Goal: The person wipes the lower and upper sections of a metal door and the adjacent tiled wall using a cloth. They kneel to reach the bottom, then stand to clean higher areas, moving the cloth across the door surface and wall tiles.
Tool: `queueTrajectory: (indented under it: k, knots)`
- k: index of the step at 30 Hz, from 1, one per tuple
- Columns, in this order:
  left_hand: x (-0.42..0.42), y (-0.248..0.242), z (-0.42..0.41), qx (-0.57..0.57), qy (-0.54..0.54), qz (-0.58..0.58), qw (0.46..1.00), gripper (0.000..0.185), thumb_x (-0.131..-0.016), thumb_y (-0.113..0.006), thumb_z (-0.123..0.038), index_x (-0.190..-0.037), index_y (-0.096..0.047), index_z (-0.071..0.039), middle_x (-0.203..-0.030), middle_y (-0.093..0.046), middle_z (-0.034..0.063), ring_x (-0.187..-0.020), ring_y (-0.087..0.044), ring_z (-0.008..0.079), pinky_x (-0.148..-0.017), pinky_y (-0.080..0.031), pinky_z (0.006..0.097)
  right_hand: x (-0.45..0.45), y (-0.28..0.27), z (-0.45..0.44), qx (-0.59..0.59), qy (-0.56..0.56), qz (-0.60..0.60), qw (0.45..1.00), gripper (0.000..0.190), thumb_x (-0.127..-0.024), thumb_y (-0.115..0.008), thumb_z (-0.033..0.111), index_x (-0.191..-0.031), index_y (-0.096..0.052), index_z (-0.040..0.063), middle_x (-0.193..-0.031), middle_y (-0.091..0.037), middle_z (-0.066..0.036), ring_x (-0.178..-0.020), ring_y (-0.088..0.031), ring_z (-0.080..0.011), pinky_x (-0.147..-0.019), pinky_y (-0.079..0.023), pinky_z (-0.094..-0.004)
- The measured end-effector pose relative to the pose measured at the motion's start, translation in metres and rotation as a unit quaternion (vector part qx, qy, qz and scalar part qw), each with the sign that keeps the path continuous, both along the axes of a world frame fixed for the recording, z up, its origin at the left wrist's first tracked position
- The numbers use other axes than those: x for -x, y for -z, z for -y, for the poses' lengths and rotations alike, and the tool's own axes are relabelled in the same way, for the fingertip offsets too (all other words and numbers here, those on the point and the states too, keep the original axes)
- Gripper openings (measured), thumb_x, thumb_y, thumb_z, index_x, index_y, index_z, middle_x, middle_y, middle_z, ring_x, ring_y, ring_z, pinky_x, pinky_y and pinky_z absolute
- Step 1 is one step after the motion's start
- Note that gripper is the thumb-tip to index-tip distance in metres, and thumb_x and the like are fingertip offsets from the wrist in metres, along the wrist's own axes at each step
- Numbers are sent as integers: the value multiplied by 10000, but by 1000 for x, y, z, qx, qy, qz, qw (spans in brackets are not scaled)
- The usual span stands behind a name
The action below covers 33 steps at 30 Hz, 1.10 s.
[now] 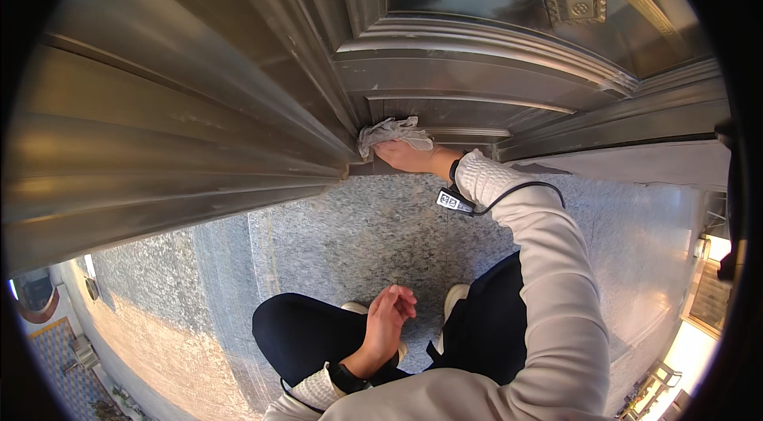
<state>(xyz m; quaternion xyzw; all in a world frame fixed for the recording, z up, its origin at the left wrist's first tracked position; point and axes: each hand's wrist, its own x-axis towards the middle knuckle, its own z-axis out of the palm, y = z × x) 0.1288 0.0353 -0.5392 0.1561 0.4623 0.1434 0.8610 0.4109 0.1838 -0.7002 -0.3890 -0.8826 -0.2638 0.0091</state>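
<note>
My right hand [407,156] presses a crumpled grey-white cloth [390,132] against the lower left corner of a dark metal door [453,75], just above the sill. The cloth lies over and around the fingers, partly hiding them. A black wrist strap with a cable and a small tagged device [455,201] hangs at that wrist. My left hand [388,317] rests near my bent knee, fingers slightly curled, with nothing seen in it. It also wears a black band [346,378] at the wrist.
A ribbed metal door frame [238,81] rises on the left. Above the door's lower panel is glass with gold-coloured ornament [577,3]. Speckled stone floor [357,230] lies below me. A pale ledge [644,162] runs at the right. Wooden furniture [709,296] stands at the far right edge.
</note>
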Motion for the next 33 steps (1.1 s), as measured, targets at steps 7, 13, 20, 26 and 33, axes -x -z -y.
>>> queueTrajectory:
  k: [7,13,20,26,33]
  knots:
    - [-1,0,2,3,4,-17,1000,263,-950,-436,-277,-902,-552,-46,-839,-558,54,-738,-518,154,-704,-430,289,-6,-13,-6,134,-19,23,991,323,-799,-490,119,-1075,-613,4,-1167,-575,-61,-1118,-523,-165,-924,-428,-283]
    - [-3,0,4,-1,13,-18,1000,262,-948,-421,-276,-904,-549,-53,-847,-560,45,-747,-520,148,-710,-430,293,-7,-81,3,-76,15,-102,992,375,-769,-524,136,-1123,-595,38,-1169,-570,-1,-1053,-529,-110,-859,-452,-222]
    - [-4,3,3,-8,26,-31,999,274,-949,-417,-289,-913,-545,-49,-855,-557,49,-749,-517,153,-710,-427,297,-11,-69,10,290,127,-56,947,358,-796,-489,121,-1135,-581,50,-1003,-633,-44,-887,-638,-178,-801,-500,-280]
    - [0,5,5,-2,8,-22,1000,279,-954,-436,-297,-923,-552,-44,-854,-559,48,-746,-519,147,-700,-426,289,-34,-101,24,-82,71,-151,982,408,-787,-500,156,-1188,-570,134,-1032,-595,67,-896,-582,-82,-753,-447,-195]
    - [1,1,1,-9,-13,5,1000,274,-964,-427,-281,-937,-556,-41,-854,-567,51,-749,-528,141,-708,-437,282,-95,-63,85,179,179,-112,961,387,-821,-476,164,-1199,-556,149,-1015,-613,46,-905,-590,-113,-796,-446,-247]
